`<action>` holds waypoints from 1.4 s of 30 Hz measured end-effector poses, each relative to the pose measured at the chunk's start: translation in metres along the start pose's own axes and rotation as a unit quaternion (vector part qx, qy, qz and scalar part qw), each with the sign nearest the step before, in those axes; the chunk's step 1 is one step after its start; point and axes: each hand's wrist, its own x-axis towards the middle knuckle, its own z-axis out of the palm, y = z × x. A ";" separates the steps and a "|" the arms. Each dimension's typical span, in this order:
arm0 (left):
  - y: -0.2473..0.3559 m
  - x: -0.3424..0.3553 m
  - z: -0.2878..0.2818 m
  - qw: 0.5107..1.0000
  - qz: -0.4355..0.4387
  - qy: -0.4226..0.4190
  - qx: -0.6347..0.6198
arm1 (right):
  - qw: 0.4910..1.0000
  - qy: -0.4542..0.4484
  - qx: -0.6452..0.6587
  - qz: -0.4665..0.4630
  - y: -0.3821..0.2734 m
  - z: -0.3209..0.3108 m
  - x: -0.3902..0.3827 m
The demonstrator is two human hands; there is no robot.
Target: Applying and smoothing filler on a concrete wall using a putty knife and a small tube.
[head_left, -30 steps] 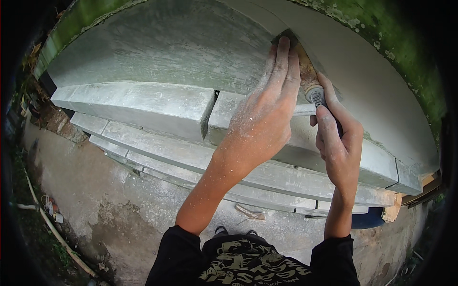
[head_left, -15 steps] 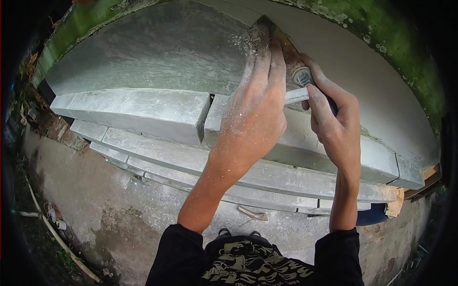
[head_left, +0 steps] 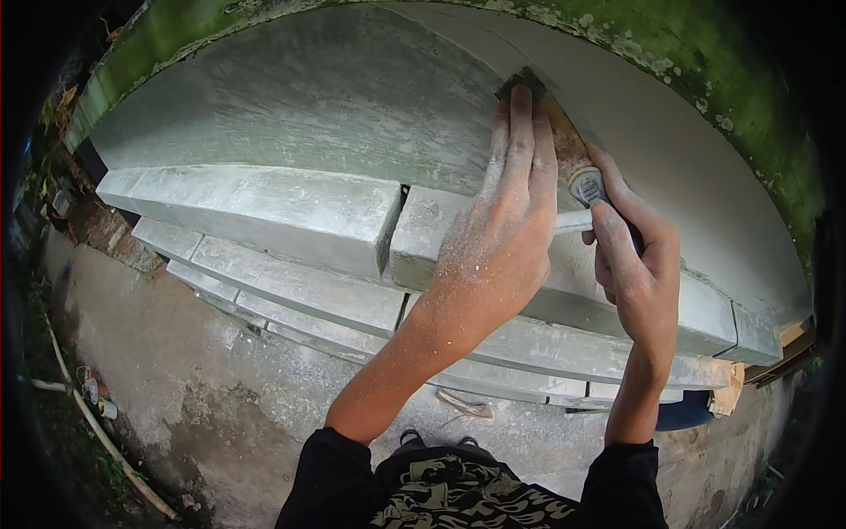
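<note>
A scraper with a rust-brown blade (head_left: 566, 132), a pale round collar and a dark handle lies against the seam between a grey-green plastered surface (head_left: 291, 97) and a smoother pale strip (head_left: 670, 150). My right hand (head_left: 636, 256) is closed around its handle, index finger stretched along the side. My dusty left hand (head_left: 498, 229) presses its fingers together on the blade near the dark tip, and its thumb is not clearly seen. Between the left hand and the right thumb shows a short white stick-like piece (head_left: 575, 220); what it belongs to is partly hidden.
Below the surface run stepped grey ledges (head_left: 264, 212) with gaps between blocks. Mossy green edging (head_left: 740, 132) curves above. A stained concrete floor (head_left: 264, 423) carries a pale scrap (head_left: 464, 405). A dark blue rounded object (head_left: 686, 413) stands under the ledges at right.
Both hands and the scraper have moved together to the right and toward me along the seam. Dust flakes flying by the left fingertips are no longer visible.
</note>
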 end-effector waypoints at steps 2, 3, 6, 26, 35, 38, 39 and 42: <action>0.001 0.006 -0.014 0.999 -0.018 0.014 0.031 | 0.999 -0.033 0.018 -0.012 -0.016 0.001 0.010; 0.000 0.004 -0.012 0.999 -0.020 0.014 0.031 | 0.999 -0.028 0.038 -0.001 -0.007 0.007 0.004; 0.001 0.002 -0.005 0.999 -0.004 0.033 0.004 | 0.999 -0.022 0.028 0.023 -0.013 -0.004 -0.010; 0.003 0.002 -0.003 0.998 -0.027 0.057 -0.008 | 0.998 -0.048 0.048 -0.008 -0.010 0.001 0.003; 0.004 0.004 -0.016 0.997 -0.067 0.020 -0.017 | 0.997 -0.042 0.064 -0.031 -0.018 0.006 0.010; 0.010 0.010 -0.017 0.999 -0.028 0.043 0.001 | 0.998 -0.018 0.027 -0.051 -0.012 0.003 0.011; 0.011 0.010 -0.021 0.998 -0.042 0.039 -0.006 | 0.997 -0.037 0.046 -0.042 -0.013 0.003 0.012; 0.003 0.001 -0.020 0.998 -0.023 0.049 -0.038 | 0.996 -0.059 0.059 -0.029 -0.016 0.004 0.006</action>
